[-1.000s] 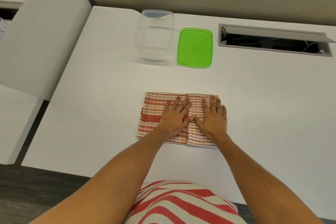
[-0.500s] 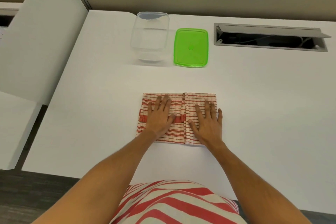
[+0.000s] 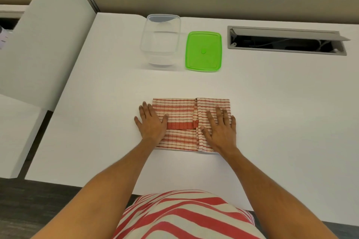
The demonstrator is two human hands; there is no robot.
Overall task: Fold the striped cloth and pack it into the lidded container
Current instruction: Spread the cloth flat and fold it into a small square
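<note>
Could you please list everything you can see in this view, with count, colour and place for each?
striped cloth: one, red and cream, folded flat on the near middle of the desk
clear container: one, transparent, open, far side of the desk
lid: one, bright green, flat on the desk just right of the container
cable tray: one, grey, recessed in the desk at far right, flap open
desk: one, white
partition panel: one, white, at the desk's left edge
striped garment: one, red and white, on the person, bottom of view
left hand: flat on the cloth's left edge
right hand: flat on the cloth's right part
</note>
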